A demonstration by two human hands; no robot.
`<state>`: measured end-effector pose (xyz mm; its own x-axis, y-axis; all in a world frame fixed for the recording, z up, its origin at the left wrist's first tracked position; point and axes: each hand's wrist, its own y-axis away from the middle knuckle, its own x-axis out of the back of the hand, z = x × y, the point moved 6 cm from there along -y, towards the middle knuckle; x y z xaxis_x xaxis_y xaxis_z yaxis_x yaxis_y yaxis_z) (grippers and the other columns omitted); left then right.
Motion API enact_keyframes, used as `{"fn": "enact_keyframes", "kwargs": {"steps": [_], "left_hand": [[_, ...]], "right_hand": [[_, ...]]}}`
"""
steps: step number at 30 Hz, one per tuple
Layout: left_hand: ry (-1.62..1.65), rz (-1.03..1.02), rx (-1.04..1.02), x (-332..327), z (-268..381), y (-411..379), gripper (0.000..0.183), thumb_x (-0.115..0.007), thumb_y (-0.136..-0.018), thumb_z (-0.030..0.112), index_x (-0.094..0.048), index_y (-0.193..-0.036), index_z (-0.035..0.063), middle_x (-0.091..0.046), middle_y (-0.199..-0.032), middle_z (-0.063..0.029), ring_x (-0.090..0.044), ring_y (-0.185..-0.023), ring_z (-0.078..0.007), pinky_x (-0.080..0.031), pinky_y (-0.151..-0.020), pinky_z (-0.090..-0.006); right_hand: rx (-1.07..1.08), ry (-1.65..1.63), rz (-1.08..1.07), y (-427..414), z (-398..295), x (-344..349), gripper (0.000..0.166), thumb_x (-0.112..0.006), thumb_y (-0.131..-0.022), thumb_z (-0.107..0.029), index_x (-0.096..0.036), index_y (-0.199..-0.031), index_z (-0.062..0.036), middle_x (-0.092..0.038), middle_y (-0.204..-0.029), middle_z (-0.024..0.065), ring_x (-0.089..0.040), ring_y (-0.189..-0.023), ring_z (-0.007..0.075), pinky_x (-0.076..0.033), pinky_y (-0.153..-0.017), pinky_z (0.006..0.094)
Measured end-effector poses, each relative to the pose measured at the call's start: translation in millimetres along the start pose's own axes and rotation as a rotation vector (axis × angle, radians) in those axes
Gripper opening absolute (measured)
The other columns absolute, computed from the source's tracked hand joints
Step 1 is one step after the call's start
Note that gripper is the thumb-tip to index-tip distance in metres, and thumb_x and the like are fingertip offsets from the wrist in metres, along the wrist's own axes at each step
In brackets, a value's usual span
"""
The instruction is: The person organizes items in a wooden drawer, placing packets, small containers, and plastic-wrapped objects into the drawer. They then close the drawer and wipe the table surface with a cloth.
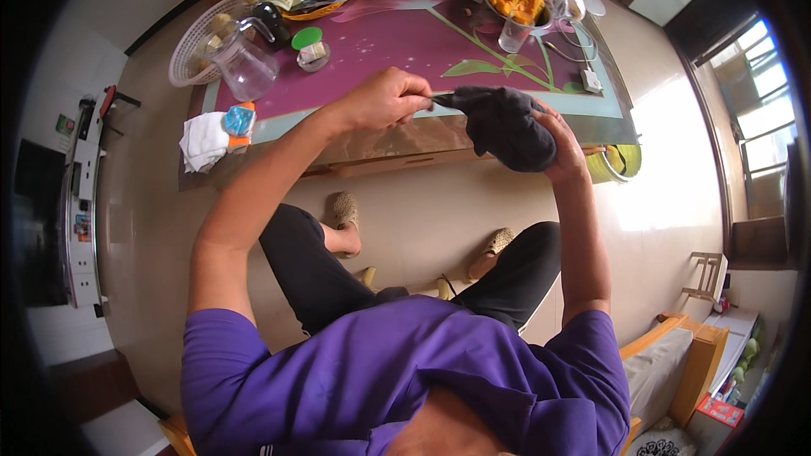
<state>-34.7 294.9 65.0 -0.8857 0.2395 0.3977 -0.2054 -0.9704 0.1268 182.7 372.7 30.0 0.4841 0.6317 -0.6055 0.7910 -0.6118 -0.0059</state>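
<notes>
A bunched dark grey cloth item (510,130), perhaps a sock or a rag, is held up over the near edge of the table. My right hand (561,142) grips its bulky right side, with the thumb on top and the other fingers partly hidden behind the fabric. Between thumb and fingertips, my left hand (396,101) pinches the narrow end of the same cloth, which is drawn out to a point. Below both hands is the front strip of the table (405,139) with its flower-printed cover.
A glass pitcher (244,69), a small jar (313,56) and a white plastic basket (184,44) stand at the left. White tissues (204,139) lie on the near left corner. Farther right are a clear cup (514,35), pumpkin pieces (516,0) and a charger (591,80).
</notes>
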Motion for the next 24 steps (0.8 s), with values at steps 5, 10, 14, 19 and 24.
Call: {"fn": "enact_keyframes", "kwargs": {"steps": [5, 10, 14, 19, 24], "left_hand": [[0.012, 0.038, 0.088, 35, 11, 80, 0.017, -0.052, -0.09, 0.014, -0.062, -0.088, 0.0007, -0.046, -0.055, 0.004, -0.042, -0.05, -0.0032, -0.034, -0.045, -0.0206], [-0.051, 0.284, 0.026, 91, 40, 94, 0.018, -0.051, -0.091, 0.015, -0.061, -0.09, 0.0008, -0.044, -0.055, 0.0045, -0.04, -0.049, -0.0031, -0.033, -0.045, -0.0199], [-0.01, 0.334, -0.047, 127, 24, 12, 0.02, -0.048, -0.092, 0.017, -0.06, -0.094, 0.0016, -0.049, -0.062, 0.004, -0.045, -0.053, -0.0036, -0.035, -0.047, -0.0192], [-0.064, 0.502, 0.22, 155, -75, -68, 0.036, -0.054, -0.089, 0.021, -0.052, -0.119, 0.0017, -0.061, -0.087, -0.006, -0.056, -0.062, -0.0078, -0.045, -0.053, -0.0192], [-0.181, 0.48, 0.276, 152, -121, -56, 0.056, -0.063, -0.082, 0.023, -0.044, -0.131, 0.004, -0.061, -0.101, -0.0138, -0.059, -0.063, -0.0112, -0.046, -0.053, -0.026]], "right_hand": [[0.027, 0.04, 0.006, 20, 2, 22, 0.044, -0.049, -0.09, -0.017, -0.043, -0.127, 0.0066, -0.056, -0.119, 0.0163, -0.057, -0.108, 0.0226, -0.046, -0.094, 0.0338], [0.078, 0.027, 0.164, 38, -5, 71, 0.045, -0.047, -0.091, -0.018, -0.042, -0.129, 0.0061, -0.056, -0.12, 0.017, -0.058, -0.108, 0.0236, -0.047, -0.093, 0.0356], [0.204, 0.207, 0.426, 43, -22, 118, 0.04, -0.051, -0.09, -0.015, -0.048, -0.125, 0.0034, -0.061, -0.11, 0.0148, -0.062, -0.097, 0.0228, -0.052, -0.083, 0.0343], [0.242, 0.733, 0.689, 10, -41, 164, 0.034, -0.057, -0.088, -0.014, -0.056, -0.118, 0.0, -0.062, -0.108, 0.0102, -0.062, -0.093, 0.018, -0.05, -0.082, 0.0291], [0.166, 1.738, 0.681, -14, -17, 242, 0.042, -0.063, -0.08, -0.022, -0.057, -0.122, -0.0193, -0.049, -0.13, 0.0193, -0.047, -0.116, 0.0378, -0.036, -0.1, 0.0448]]}}
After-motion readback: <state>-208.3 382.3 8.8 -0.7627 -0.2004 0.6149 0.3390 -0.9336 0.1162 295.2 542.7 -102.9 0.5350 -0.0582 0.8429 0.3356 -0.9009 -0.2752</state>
